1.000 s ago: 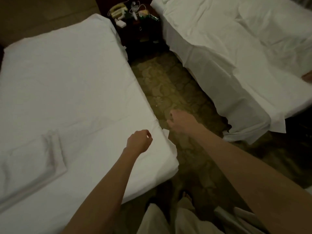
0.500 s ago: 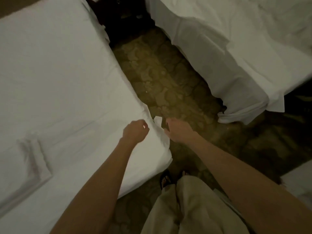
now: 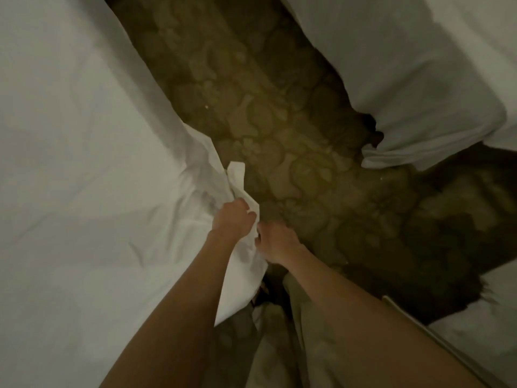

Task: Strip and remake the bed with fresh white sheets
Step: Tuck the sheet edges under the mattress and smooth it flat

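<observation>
A white sheet [image 3: 84, 163] covers the bed on the left and bunches into folds at the bed's near right corner. My left hand [image 3: 233, 218] is closed on that bunched corner of the sheet, with a loose flap of cloth sticking up just beyond it. My right hand [image 3: 275, 242] sits right beside it at the bed's edge, fingers curled into the same fold of sheet. Both forearms reach in from the bottom of the view.
A second bed [image 3: 405, 65] draped in white sheets stands at the upper right, its cloth hanging to the floor. Patterned brown carpet [image 3: 293, 135] runs between the two beds. My trouser legs [image 3: 279, 345] are below. More white cloth [image 3: 475, 317] lies at the lower right.
The view has tilted down and closer to the bed corner. Both hands have come together and closed on the sheet's corner, which is now bunched and lifted off the mattress edge.
</observation>
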`<action>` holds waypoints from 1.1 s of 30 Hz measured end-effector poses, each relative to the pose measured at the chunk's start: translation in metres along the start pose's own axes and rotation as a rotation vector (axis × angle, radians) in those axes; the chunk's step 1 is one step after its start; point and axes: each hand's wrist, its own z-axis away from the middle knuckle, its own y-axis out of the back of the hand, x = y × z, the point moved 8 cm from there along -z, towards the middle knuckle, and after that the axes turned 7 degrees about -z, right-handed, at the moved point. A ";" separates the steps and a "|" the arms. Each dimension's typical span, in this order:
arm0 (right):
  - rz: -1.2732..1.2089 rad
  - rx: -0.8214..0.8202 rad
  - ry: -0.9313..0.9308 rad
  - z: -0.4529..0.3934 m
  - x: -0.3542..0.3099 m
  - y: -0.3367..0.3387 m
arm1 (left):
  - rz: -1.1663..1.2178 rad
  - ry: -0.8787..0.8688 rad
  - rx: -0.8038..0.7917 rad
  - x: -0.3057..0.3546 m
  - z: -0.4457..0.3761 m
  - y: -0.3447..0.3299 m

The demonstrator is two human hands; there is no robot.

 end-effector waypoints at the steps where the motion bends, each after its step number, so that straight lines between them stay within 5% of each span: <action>1: -0.006 -0.007 -0.004 -0.011 0.006 -0.005 | 0.029 0.022 -0.025 -0.002 -0.011 -0.012; 6: -0.255 -0.091 -0.153 -0.068 0.040 -0.049 | 0.049 0.096 -0.103 -0.024 -0.063 -0.063; 12: -1.041 -0.128 -0.595 -0.101 0.074 -0.111 | 0.181 0.149 -0.129 -0.032 -0.097 -0.102; 19: -1.372 0.007 -0.449 -0.094 0.058 -0.090 | 0.230 0.207 -0.120 -0.031 -0.107 -0.103; 28: -1.452 -0.409 -0.164 -0.066 0.017 -0.067 | -0.158 0.216 -0.055 -0.028 -0.114 -0.055; 31: -1.586 -0.410 -0.214 -0.062 0.024 -0.051 | 0.109 0.238 -0.033 -0.042 -0.115 -0.037; 33: -1.639 -0.271 -0.343 -0.068 0.041 -0.041 | 0.365 0.200 0.026 -0.047 -0.105 -0.020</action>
